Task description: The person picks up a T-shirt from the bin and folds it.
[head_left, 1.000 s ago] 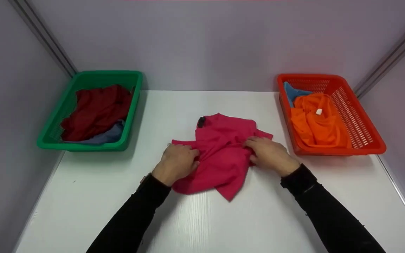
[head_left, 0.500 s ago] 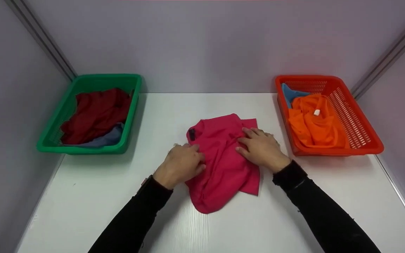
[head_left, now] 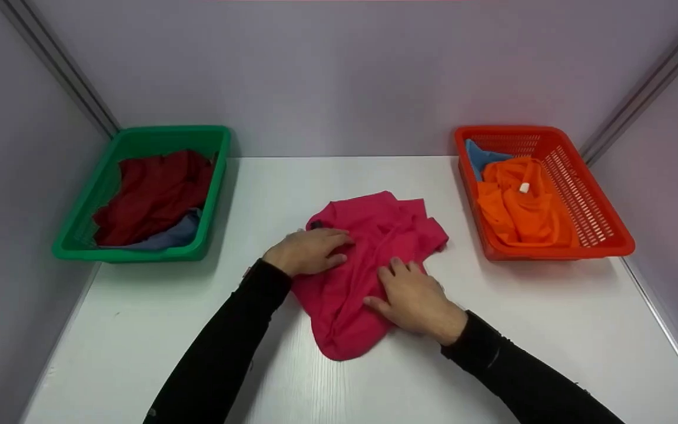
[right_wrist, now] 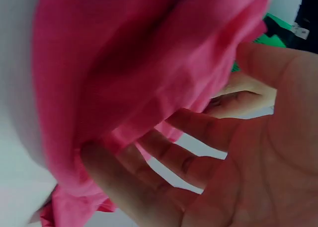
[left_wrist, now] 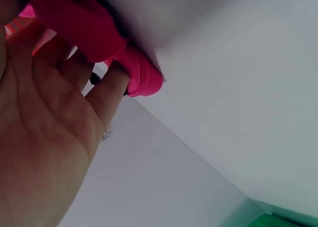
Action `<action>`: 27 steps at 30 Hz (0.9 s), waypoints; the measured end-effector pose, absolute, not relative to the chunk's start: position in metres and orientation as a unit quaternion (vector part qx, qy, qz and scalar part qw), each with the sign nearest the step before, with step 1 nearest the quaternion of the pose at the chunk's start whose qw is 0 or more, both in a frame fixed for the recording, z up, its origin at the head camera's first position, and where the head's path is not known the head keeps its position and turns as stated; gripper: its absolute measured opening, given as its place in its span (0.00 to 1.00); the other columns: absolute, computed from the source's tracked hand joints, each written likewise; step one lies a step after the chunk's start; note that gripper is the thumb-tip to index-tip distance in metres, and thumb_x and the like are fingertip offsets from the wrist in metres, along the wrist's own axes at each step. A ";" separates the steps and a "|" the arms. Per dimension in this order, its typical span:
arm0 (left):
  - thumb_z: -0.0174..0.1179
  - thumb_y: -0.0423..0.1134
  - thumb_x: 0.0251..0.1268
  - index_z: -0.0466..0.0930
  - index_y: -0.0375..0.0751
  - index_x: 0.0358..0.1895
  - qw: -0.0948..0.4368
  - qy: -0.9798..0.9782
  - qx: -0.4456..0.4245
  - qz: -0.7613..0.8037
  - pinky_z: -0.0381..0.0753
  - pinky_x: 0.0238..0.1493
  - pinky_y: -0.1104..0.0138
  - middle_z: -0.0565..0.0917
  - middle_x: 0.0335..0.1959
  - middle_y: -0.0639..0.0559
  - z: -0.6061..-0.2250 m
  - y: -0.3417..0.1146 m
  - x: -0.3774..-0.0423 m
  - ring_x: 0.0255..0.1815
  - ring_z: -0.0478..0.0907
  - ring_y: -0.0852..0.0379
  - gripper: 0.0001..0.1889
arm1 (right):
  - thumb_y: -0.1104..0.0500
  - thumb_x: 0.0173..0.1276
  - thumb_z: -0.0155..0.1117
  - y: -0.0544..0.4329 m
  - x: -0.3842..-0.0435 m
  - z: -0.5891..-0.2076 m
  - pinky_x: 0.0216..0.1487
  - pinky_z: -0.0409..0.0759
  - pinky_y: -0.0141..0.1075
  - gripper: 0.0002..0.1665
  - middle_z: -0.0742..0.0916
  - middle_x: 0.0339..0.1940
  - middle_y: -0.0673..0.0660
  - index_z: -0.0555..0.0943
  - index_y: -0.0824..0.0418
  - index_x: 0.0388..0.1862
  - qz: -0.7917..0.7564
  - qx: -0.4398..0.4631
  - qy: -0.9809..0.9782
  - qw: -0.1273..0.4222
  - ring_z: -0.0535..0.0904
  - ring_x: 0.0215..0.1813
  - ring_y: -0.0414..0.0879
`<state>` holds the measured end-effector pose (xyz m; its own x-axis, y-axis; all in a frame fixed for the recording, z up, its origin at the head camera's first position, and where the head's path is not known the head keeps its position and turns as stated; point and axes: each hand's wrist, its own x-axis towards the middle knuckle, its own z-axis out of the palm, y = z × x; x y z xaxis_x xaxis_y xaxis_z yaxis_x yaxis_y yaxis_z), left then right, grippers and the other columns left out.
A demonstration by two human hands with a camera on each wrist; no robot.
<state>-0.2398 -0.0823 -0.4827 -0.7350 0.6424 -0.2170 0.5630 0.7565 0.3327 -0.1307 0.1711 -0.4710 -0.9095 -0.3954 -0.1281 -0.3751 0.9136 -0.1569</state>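
Observation:
A crumpled pink garment (head_left: 368, 235) lies on the white table, a small black patch (head_left: 316, 225) showing at its upper left edge. My left hand (head_left: 309, 251) is over its left side with the fingers pointing right. In the left wrist view, a fold of the garment (left_wrist: 144, 73) bunches against the bent fingers and hides their tips. Lower down on the right, my right hand (head_left: 416, 300) touches the cloth with its fingers spread. The right wrist view has the same pink cloth (right_wrist: 124, 88) hanging in loose folds at the fingertips.
At the back left is a green basket (head_left: 68, 250) with a dark red cloth (head_left: 156, 194) and a blue-grey cloth (head_left: 171, 232). A red-orange basket (head_left: 604, 250) at the back right contains an orange garment (head_left: 527, 212) and a blue cloth (head_left: 483, 158). Walls enclose the table.
The pink garment has turned on the table, and its rounded lower end now points toward me. My left hand has moved inward; my right hand has come down and left across the cloth.

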 end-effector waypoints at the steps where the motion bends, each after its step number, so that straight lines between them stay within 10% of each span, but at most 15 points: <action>1: 0.59 0.49 0.95 0.75 0.49 0.89 0.164 0.924 0.321 0.126 0.79 0.88 0.34 0.76 0.92 0.45 -0.484 -0.084 -0.240 0.94 0.72 0.43 0.29 | 0.39 0.83 0.77 0.171 -0.133 -0.472 0.54 0.97 0.62 0.40 0.88 0.69 0.72 0.84 0.69 0.75 -0.065 -0.196 0.975 0.081 0.85 0.61 0.66; 12: 0.59 0.51 0.95 0.74 0.43 0.89 0.125 0.947 0.270 0.118 0.78 0.91 0.40 0.76 0.90 0.37 -0.485 -0.102 -0.219 0.92 0.73 0.36 0.30 | 0.36 0.85 0.72 0.182 -0.186 -0.472 0.67 0.94 0.67 0.43 0.87 0.70 0.74 0.84 0.72 0.74 -0.039 -0.163 0.983 0.076 0.87 0.68 0.70; 19: 0.58 0.60 0.93 0.71 0.55 0.93 0.092 0.961 0.243 0.098 0.80 0.88 0.39 0.72 0.95 0.45 -0.557 -0.114 -0.248 0.95 0.70 0.36 0.34 | 0.37 0.88 0.69 0.186 -0.230 -0.472 0.79 0.87 0.71 0.46 0.79 0.86 0.74 0.77 0.70 0.85 -0.044 -0.153 0.981 0.107 0.77 0.86 0.73; 27: 0.53 0.64 0.95 0.69 0.58 0.94 0.044 0.969 0.240 0.028 0.93 0.74 0.41 0.73 0.94 0.45 -0.582 -0.112 -0.252 0.90 0.77 0.34 0.35 | 0.41 0.83 0.78 0.166 -0.206 -0.472 0.77 0.92 0.59 0.32 0.92 0.75 0.60 0.89 0.56 0.77 -0.031 -0.347 0.937 0.018 0.87 0.80 0.59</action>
<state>-0.2516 -0.1116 -0.5824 -0.8810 0.4677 -0.0717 0.4628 0.8832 0.0754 -0.2062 0.1659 -0.4721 -0.7584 -0.6516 -0.0114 -0.6494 0.7571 -0.0710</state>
